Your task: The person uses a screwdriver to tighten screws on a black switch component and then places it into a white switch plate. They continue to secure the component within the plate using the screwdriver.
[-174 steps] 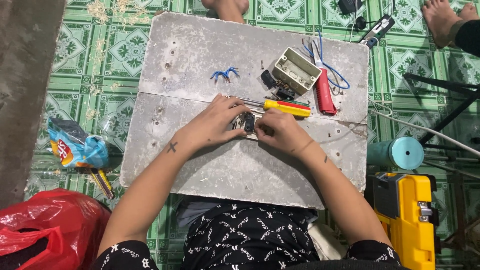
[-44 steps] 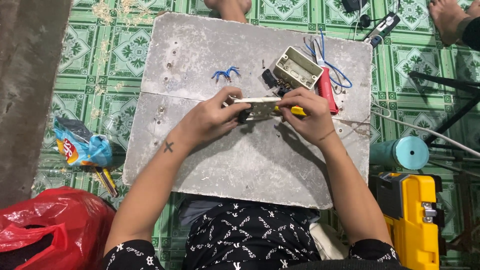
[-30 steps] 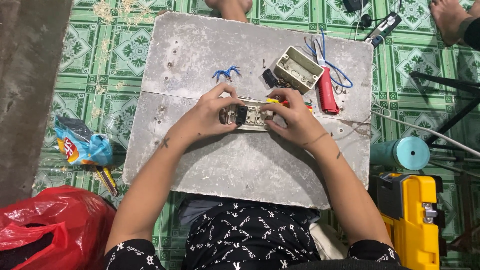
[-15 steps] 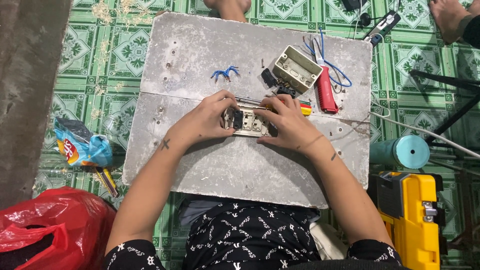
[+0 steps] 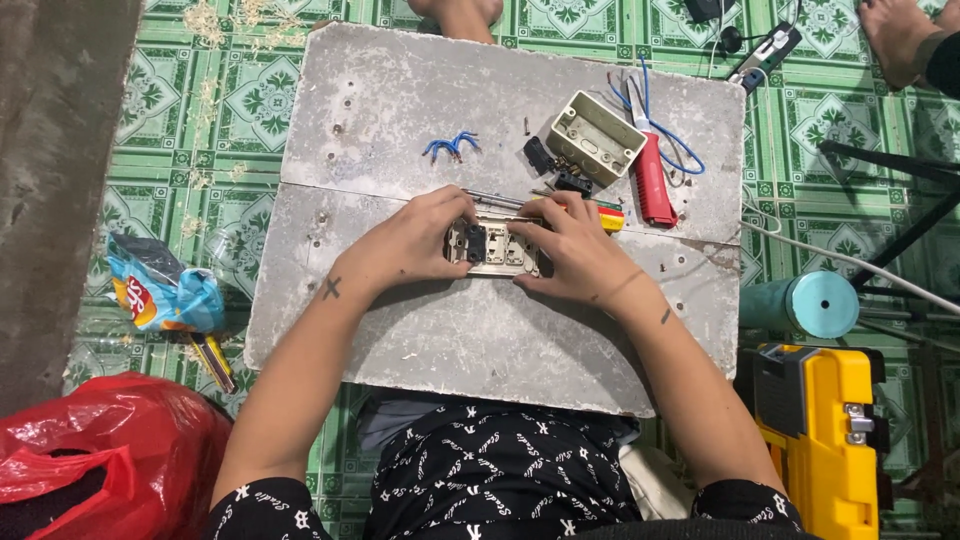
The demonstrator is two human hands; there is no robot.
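Note:
Both my hands hold a beige switch frame (image 5: 497, 249) flat on the grey board (image 5: 400, 110). My left hand (image 5: 415, 240) grips its left end, thumb near a dark module set in the frame. My right hand (image 5: 568, 250) grips its right end with fingers curled over the top edge. A yellow and red screwdriver (image 5: 606, 214) lies just behind my right hand, its shaft running left behind the frame.
A beige wall box (image 5: 596, 137), red-handled pliers (image 5: 652, 184), blue wire pieces (image 5: 451, 145) and black parts (image 5: 539, 155) lie on the board. A red bag (image 5: 100, 450), snack packet (image 5: 160, 295), teal roll (image 5: 815, 304) and yellow tool case (image 5: 820, 430) sit around it. Another person's feet (image 5: 900, 35) show at the top.
My right hand put the screwdriver down on the board. Both hands then lowered the switch frame and now hold it flat by its ends.

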